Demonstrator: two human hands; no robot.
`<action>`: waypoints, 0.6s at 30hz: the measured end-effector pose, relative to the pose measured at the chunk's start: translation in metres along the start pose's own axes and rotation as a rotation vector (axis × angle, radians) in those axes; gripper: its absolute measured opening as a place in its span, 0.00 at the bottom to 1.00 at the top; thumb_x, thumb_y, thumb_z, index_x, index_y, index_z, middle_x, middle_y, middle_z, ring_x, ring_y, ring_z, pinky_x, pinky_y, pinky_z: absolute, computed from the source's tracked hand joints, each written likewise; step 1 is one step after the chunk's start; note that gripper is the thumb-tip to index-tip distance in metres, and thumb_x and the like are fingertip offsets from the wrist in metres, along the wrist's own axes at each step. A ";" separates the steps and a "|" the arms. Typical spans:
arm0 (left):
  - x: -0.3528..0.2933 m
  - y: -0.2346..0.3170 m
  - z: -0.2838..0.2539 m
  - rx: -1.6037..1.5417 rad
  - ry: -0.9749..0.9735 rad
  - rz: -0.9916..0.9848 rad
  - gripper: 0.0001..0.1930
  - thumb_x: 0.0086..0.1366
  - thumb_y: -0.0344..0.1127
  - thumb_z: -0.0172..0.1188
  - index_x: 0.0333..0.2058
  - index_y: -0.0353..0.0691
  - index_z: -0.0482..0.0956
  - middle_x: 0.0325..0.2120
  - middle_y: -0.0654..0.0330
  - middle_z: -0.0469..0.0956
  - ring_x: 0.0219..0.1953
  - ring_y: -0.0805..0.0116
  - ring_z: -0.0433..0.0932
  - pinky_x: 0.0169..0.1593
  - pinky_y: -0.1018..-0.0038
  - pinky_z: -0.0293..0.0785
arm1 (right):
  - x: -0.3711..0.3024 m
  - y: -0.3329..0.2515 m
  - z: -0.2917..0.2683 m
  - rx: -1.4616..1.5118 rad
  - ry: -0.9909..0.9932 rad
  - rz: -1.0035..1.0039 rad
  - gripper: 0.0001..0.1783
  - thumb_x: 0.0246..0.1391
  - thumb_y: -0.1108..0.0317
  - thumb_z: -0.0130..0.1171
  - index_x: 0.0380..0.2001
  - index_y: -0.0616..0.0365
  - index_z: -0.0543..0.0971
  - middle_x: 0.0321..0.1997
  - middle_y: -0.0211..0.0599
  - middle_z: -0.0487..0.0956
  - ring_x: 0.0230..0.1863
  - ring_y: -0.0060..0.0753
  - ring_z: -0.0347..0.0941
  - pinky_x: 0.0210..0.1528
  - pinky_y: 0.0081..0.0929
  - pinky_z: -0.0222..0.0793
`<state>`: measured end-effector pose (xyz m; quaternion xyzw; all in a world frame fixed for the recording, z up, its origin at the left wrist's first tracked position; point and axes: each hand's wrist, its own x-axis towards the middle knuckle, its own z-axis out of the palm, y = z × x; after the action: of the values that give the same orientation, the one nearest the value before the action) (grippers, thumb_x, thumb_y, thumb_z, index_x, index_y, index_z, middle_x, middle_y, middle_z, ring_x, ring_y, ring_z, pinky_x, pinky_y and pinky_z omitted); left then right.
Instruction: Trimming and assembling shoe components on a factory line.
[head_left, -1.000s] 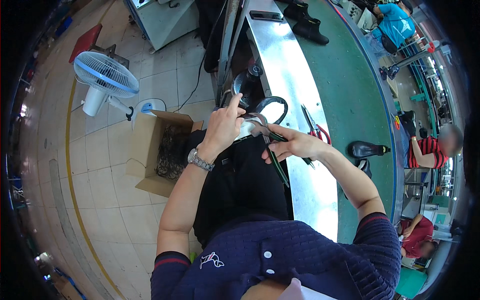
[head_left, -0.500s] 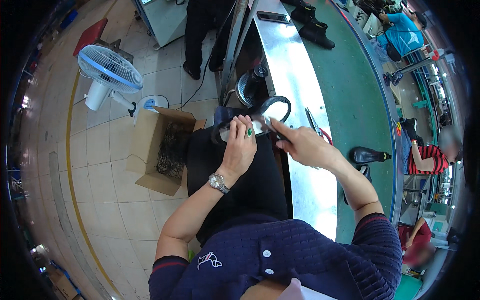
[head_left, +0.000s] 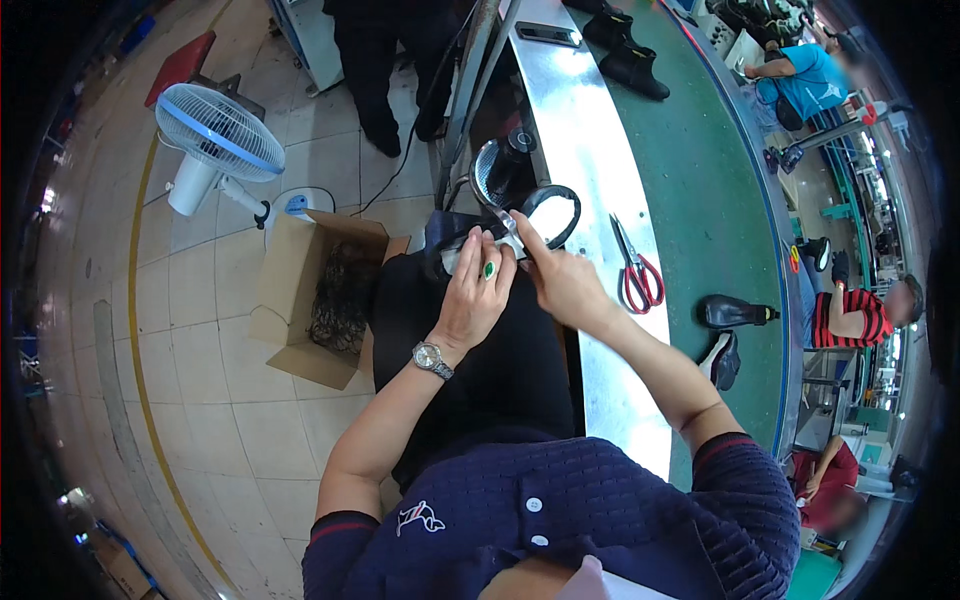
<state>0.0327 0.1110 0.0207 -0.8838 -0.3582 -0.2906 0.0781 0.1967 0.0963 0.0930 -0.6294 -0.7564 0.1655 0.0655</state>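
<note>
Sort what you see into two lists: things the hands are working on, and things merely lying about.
In hand:
left hand
right hand
black boot piece
white cloth

Lying about:
red-handled scissors
cardboard box
fan
black shoes

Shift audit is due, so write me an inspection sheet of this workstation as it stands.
Surface: a metal bench edge runs beside a green conveyor belt.
Job's things: a black boot lies on the person's lap, with a white cloth at its opening.
Clutter: red-handled scissors on the bench; black shoes and black boots on the belt.
Grippers: the left hand presses on the cloth and boot; the right hand grips the boot's top edge.
Cables: a black cable trails across the floor.
Surroundings: a cardboard box with dark contents, a white and blue fan, and other workers along the belt.
</note>
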 end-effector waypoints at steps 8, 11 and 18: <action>-0.001 -0.004 0.003 -0.211 0.074 -0.116 0.18 0.58 0.27 0.59 0.48 0.30 0.72 0.48 0.42 0.73 0.57 0.45 0.69 0.61 0.63 0.67 | 0.000 -0.011 0.005 0.042 0.029 0.044 0.38 0.57 0.70 0.53 0.69 0.50 0.52 0.19 0.53 0.77 0.23 0.57 0.75 0.28 0.48 0.69; 0.005 -0.008 -0.030 -0.393 0.017 -0.272 0.33 0.50 0.27 0.68 0.55 0.30 0.66 0.52 0.43 0.70 0.56 0.48 0.69 0.58 0.64 0.68 | 0.012 -0.017 -0.029 -0.033 -0.143 -0.039 0.40 0.57 0.71 0.52 0.70 0.51 0.48 0.18 0.53 0.76 0.23 0.58 0.75 0.28 0.49 0.68; 0.003 -0.030 -0.043 -0.616 -0.130 -0.598 0.53 0.46 0.28 0.73 0.67 0.36 0.48 0.54 0.44 0.72 0.55 0.50 0.72 0.56 0.65 0.71 | 0.014 -0.027 -0.012 0.067 -0.100 0.022 0.38 0.59 0.71 0.52 0.69 0.54 0.49 0.20 0.55 0.76 0.23 0.57 0.75 0.29 0.47 0.69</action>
<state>-0.0058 0.1199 0.0555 -0.7396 -0.4994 -0.3374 -0.2996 0.1724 0.1075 0.1115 -0.6263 -0.7456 0.2228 0.0466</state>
